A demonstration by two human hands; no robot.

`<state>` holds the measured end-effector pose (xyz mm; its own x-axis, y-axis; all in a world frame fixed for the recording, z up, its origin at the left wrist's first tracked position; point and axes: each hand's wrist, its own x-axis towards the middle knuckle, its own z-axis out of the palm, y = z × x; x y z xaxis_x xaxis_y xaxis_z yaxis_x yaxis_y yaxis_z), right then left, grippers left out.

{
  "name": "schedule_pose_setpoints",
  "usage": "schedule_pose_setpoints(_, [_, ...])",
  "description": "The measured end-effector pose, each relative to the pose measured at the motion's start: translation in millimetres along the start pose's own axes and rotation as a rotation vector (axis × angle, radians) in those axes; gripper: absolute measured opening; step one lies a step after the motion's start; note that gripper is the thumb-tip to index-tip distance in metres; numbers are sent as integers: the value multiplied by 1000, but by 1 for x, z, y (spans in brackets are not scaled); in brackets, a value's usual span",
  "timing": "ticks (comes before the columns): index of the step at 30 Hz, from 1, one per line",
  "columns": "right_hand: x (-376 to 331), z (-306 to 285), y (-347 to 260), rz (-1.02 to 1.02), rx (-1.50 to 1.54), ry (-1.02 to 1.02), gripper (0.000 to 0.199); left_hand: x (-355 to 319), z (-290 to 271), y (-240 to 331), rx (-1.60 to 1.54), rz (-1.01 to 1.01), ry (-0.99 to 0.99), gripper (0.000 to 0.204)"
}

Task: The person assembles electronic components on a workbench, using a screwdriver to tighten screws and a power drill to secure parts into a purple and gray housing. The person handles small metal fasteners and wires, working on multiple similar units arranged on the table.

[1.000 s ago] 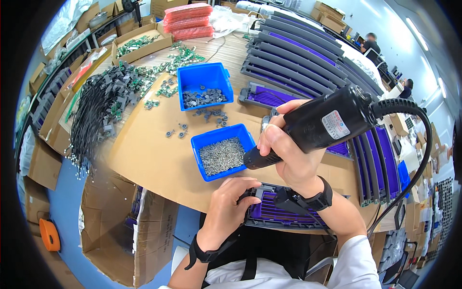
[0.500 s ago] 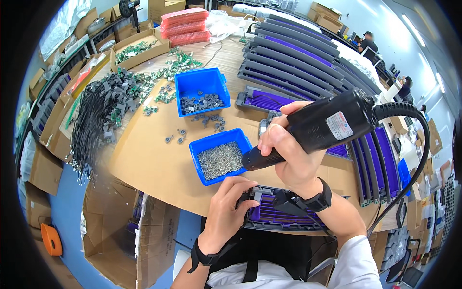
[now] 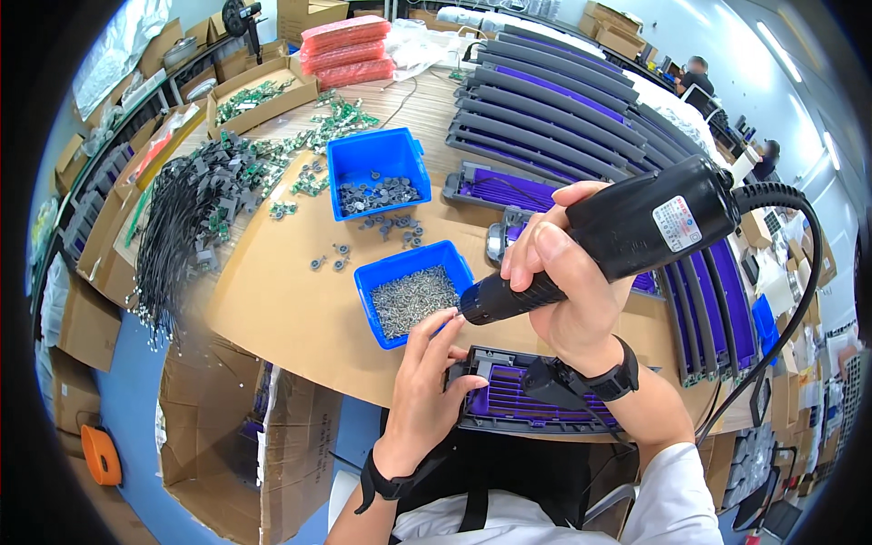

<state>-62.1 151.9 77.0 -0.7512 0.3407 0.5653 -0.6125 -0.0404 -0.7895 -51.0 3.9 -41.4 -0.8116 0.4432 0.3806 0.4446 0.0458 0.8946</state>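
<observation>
My right hand [image 3: 577, 282] grips a black corded electric screwdriver [image 3: 649, 222], its nose pointing down and left at the edge of a blue bin of small screws [image 3: 413, 304]. My left hand [image 3: 427, 377] has its fingers stretched up to the screwdriver's tip, with the thumb apart, by the left end of a grey and purple slatted panel [image 3: 536, 400]. That panel lies at the table's near edge, partly hidden by a black device under my right wrist. Whether a screw sits on the tip is too small to tell.
A second blue bin [image 3: 377, 150] holds grey round parts, some loose beside it. Black cables [image 3: 173, 245] and green circuit boards [image 3: 341, 123] are heaped at left. Rows of slatted panels [image 3: 545, 113] stand at far right. The screwdriver's cord [image 3: 813, 272] loops down on the right.
My left fingers have moved up from beside the panel to the screwdriver's tip. My right hand and the screwdriver have shifted slightly right, and the tool has turned a little.
</observation>
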Motion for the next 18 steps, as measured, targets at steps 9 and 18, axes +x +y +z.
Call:
schedule_pose_setpoints(9, [1,-3,-1,19,-4,-13,33,0,2,1,-10,2,13,74])
schedule_pose_setpoints(18, [1,-3,-3,28,-3,-29,32,0,3,-2,-28,17,22,70])
